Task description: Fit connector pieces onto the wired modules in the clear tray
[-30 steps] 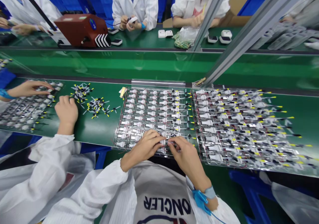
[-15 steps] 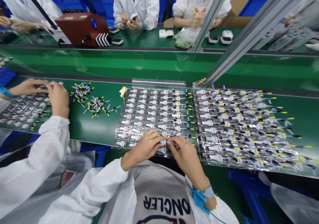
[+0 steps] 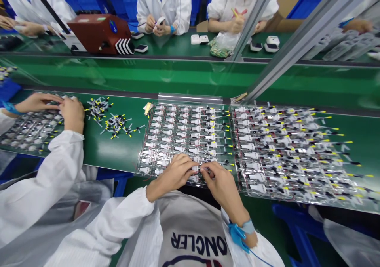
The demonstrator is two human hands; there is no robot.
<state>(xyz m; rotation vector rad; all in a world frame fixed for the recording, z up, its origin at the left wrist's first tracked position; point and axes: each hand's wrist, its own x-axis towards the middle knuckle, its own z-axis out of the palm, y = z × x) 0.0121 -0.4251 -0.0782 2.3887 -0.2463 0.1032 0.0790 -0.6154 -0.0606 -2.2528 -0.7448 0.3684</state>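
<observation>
My left hand (image 3: 177, 172) and my right hand (image 3: 218, 176) meet over the near right corner of a clear plastic tray (image 3: 141, 150) filled with rows of small white parts with thin red wires. Both hands are closed in a pinch, fingertips almost touching. A small white piece shows between them, too small to name and mostly covered by my fingers. Along the tray's right column, dark and grey parts with yellow tips (image 3: 228, 136) stick out to the right. A blue wrist strap (image 3: 238, 235) with a cord is on my right wrist.
A second tray (image 3: 237, 148), full of wired parts with yellow tips, adjoins on the right. Two piles of yellow-tipped pieces (image 3: 115, 125) lie left. A co-worker's hands (image 3: 72, 112) work over another tray. A metal post (image 3: 277, 55) and clear panel stand ahead, with people beyond.
My hands stay at the same spot, with only slight finger movement. The whole view has shifted a little. Across the panel, a co-worker's hands have moved slightly.
</observation>
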